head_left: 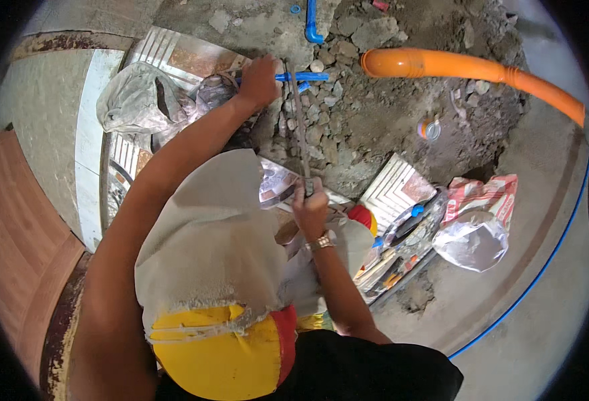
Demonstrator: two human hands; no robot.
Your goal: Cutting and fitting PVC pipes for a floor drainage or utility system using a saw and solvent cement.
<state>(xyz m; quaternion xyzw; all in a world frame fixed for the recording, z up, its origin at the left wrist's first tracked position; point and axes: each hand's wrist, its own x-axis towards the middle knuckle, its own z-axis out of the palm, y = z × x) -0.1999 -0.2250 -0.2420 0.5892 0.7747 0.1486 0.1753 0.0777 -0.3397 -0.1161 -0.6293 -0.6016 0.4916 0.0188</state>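
Observation:
My left hand (261,80) is closed around a blue plastic pipe (311,77), which sticks out to the right of my fist. In my right hand (310,208), nearer to me, is the handle end of a hacksaw (301,134). Its long narrow frame points away from me and crosses the pipe just right of my left fist. Whether the blade touches the pipe, I cannot tell. My bent knee (207,227), in dusty grey and yellow cloth, lies between my arms. Below the saw's far part lie broken stones (321,130).
An orange pipe (441,63) lies across dug-up soil at the right, near a small round container (430,129). A blue elbow pipe (312,27) is at the far side. Nearby are a plastic bag (137,100), a red-and-white sack (478,207), patterned sheets (398,190) and a blue hose (541,271).

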